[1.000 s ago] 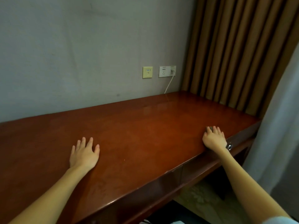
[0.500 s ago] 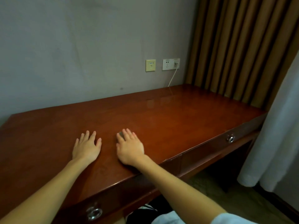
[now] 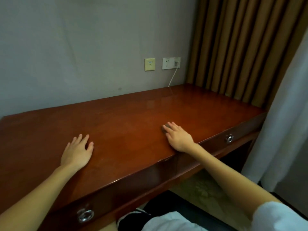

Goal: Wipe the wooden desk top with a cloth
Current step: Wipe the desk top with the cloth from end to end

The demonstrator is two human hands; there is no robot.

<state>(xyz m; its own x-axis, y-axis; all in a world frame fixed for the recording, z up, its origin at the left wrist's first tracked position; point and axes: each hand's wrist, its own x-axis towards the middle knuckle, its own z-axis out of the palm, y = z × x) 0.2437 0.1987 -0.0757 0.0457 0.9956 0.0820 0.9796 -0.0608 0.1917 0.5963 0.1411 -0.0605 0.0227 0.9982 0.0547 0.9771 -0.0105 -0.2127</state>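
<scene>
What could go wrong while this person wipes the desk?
The small dark cloth barely shows under the right hand, so it might slip out. A wipe toward the back of the desk top could snag the white cable hanging from the wall socket.

Desk top [image 3: 133, 117]: reddish-brown wood, glossy, faint reflections noted at the far side. Cloth [image 3: 163, 128]: small, grey-brown, mostly covered; only an edge is seen, pressed flat under the straight fingers of the right hand [image 3: 179, 139], near the front edge.
</scene>
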